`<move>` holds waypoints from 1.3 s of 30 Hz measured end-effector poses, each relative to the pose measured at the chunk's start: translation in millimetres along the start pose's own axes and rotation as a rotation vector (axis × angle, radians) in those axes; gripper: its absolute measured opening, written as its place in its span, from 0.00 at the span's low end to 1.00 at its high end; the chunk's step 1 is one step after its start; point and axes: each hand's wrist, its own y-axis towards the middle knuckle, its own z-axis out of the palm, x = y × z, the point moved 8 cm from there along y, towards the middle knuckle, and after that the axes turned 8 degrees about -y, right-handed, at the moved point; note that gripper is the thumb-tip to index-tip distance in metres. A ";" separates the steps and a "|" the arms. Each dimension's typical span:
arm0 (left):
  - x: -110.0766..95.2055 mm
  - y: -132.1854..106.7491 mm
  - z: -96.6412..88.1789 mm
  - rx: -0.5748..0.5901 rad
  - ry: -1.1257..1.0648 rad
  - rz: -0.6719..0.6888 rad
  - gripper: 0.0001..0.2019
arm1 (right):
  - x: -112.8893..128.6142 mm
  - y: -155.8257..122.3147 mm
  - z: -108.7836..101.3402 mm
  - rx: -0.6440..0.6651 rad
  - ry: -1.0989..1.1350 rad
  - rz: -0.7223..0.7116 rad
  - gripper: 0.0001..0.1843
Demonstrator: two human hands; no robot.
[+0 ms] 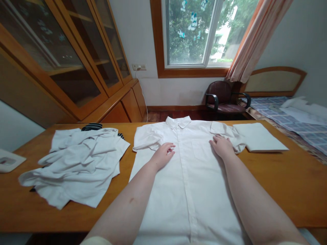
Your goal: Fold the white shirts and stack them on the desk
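head view: we saw the white shirt (163,197) spread on the table (281,183), left hand (163,156) and right hand (221,145) on or just over it, fingers unclamped; a careless drag risked creasing the bunched sleeve (239,144)

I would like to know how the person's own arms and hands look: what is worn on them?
The left hand and the right hand are both bare: no gloves, and no rings can be seen. No watch or bracelet shows on the wrists. The forearms are uncovered; only a pale, cream-coloured sleeve edge shows at the bottom of the picture.
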 end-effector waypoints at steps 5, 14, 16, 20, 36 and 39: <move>0.3 -0.2 1.1 0.009 0.010 -0.003 0.15 | -57.1 -6.1 -2.7 -0.117 0.013 0.439 0.32; -18.6 -4.1 -26.2 -0.147 0.385 0.092 0.24 | -46.2 -21.8 -52.9 -0.629 0.234 0.267 0.17; -11.7 -4.2 -35.2 -0.206 0.545 0.019 0.26 | -30.5 -14.2 -45.7 -0.523 0.303 0.118 0.16; 12.5 -1.8 -46.4 -0.216 0.681 -0.140 0.26 | -8.2 -3.4 -23.0 -0.280 0.416 -0.032 0.15; 46.7 -12.4 -90.6 -0.693 0.129 -0.298 0.04 | 39.0 11.0 25.8 0.337 0.274 0.175 0.25; 46.1 -16.0 -92.4 -0.757 0.079 -0.281 0.04 | 44.1 7.9 21.4 0.238 0.196 0.331 0.25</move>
